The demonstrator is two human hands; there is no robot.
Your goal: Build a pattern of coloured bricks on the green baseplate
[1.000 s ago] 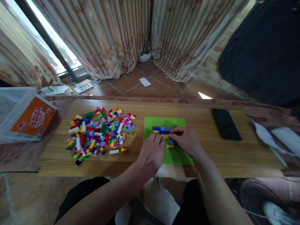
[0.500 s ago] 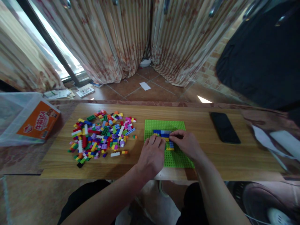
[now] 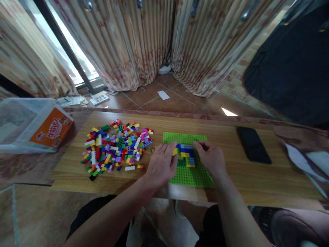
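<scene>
blue brick row (image 3: 187,150) — runs left-to-right

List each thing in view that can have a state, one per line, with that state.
Left hand: fingers bent beside the brick build; grip unclear
Right hand: fingers bent near the build's right edge; grip unclear
Brick build: on the baseplate, partly covered
Baseplate: flat on the table
Loose bricks: scattered in a mixed heap
Phone: lying flat, screen dark
Plastic bin: open-topped
Curtains: hanging

Black phone (image 3: 253,144) on wooden table (image 3: 259,185), white paper (image 3: 163,95) on tiled floor (image 3: 144,96), patterned curtains (image 3: 146,44)
</scene>
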